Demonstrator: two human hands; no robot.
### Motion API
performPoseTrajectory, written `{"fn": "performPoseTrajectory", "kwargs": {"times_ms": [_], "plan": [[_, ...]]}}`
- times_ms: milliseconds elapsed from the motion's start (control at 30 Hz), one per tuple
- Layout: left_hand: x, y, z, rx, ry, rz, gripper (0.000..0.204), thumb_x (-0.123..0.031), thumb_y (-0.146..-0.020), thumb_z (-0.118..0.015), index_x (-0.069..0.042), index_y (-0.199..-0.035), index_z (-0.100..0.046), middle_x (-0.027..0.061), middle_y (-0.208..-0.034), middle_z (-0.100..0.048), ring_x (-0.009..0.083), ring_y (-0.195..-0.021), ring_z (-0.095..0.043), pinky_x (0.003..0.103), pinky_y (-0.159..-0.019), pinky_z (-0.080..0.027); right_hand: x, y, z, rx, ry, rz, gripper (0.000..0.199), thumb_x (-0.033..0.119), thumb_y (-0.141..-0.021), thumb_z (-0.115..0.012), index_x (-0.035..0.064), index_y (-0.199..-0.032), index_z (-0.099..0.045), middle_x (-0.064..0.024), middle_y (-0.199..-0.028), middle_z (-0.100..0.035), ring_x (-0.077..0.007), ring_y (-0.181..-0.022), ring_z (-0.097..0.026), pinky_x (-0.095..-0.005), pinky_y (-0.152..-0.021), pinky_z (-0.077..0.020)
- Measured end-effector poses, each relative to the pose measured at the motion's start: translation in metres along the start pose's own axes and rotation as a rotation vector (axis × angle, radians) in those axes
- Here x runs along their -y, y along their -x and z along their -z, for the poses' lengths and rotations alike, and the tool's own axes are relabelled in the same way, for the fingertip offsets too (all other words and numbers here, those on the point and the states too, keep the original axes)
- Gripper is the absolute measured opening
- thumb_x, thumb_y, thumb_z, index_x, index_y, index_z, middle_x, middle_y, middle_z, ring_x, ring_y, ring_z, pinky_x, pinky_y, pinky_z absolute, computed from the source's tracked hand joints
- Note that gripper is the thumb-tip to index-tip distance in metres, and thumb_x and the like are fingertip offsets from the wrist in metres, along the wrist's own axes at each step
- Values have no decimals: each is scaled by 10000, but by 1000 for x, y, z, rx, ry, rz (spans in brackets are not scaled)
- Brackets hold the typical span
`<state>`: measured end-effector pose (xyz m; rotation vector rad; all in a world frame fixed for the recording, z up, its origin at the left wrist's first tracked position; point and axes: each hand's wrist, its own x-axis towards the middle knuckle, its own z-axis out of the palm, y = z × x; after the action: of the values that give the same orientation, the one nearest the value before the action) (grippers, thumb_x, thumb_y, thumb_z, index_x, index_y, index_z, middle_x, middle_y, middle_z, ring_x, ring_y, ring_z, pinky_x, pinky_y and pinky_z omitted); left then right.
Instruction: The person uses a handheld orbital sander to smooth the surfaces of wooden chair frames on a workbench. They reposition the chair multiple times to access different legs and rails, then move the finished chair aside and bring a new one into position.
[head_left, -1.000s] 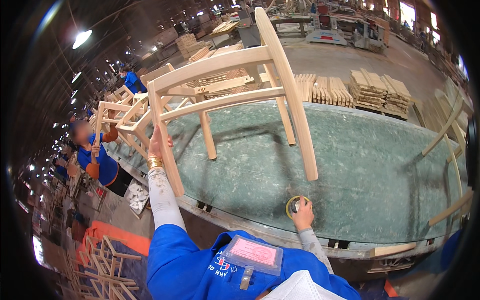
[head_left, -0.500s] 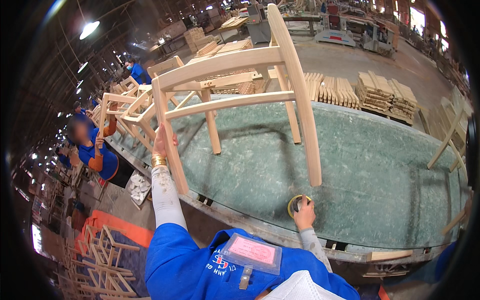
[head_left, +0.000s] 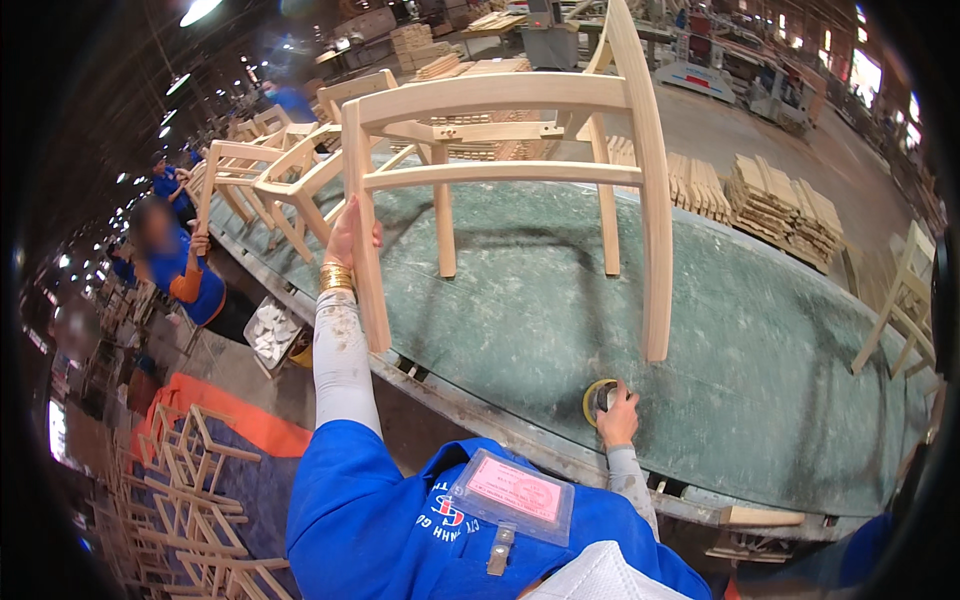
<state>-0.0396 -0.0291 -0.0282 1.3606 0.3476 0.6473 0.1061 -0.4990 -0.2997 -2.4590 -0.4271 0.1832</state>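
A bare wooden chair frame (head_left: 495, 95) stands over the green-topped workbench (head_left: 510, 330), its curved rail and thin lower bar facing me. My left hand (head_left: 352, 240) grips its near left upright, the fingers wrapped around the wood. To the right and nearer to me, my right hand (head_left: 619, 420) closes around what looks like a round palm sander (head_left: 599, 399) with a yellow rim and a dark body. The sander is just above or on the bench, apart from the chair's near right leg; I cannot tell whether it touches the surface.
More chair frames (head_left: 290, 180) line the bench at left, where a person in blue (head_left: 190, 270) handles one. Another chair (head_left: 905, 300) stands at the right end. Stacked wooden parts (head_left: 785, 205) lie beyond. Chair frames (head_left: 200, 490) are piled at lower left.
The view has shifted somewhat. The chair frame has swung to the right and looks straighter, my left hand still on it. The sander has turned slightly in my right hand.
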Motion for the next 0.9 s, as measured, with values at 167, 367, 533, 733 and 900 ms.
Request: {"fn": "performPoseTrajectory", "kwargs": {"times_ms": [167,367,533,733,900], "plan": [[1,-1,3,-1,31,-25,460,-539,-881,-516,-97,-993,-452,101,-647,-519,179,-492,-529,280,-479,-476,47,23,75,-48,-278,254,769,74,-599,-766,139,-1303,-462,-154,-1080,-516,-355,-981,-564,-412,-840,-478],[7,6,6,-36,76,-7,446,-510,-898,-507,-83,-1022,-464,90,-625,-507,168,-491,-513,263,-458,-451,156,-23,194,-618,-443,562,664,52,-652,-751,213,-1253,-522,-139,-1058,-528,-311,-956,-574,-379,-820,-482],[6,14,-9,-24,33,-70,432,-495,-907,-497,-70,-979,-470,91,-609,-505,159,-481,-506,261,-443,-436,192,-93,228,-749,-260,470,641,121,-702,-735,268,-1276,-491,-135,-1062,-494,-301,-913,-595,-404,-782,-506],[6,14,-5,-54,37,-83,419,-468,-914,-495,-53,-967,-463,86,-590,-486,165,-477,-499,265,-436,-428,200,-100,226,-801,-182,516,648,124,-692,-745,276,-1271,-494,-142,-1049,-489,-313,-893,-606,-403,-755,-517],[11,17,-5,-92,75,-79,419,-456,-916,-495,-42,-964,-454,92,-575,-480,169,-466,-491,267,-432,-420,217,-104,230,-811,-204,502,632,105,-696,-735,267,-1261,-503,-149,-1077,-498,-310,-892,-606,-395,-751,-515]]}}
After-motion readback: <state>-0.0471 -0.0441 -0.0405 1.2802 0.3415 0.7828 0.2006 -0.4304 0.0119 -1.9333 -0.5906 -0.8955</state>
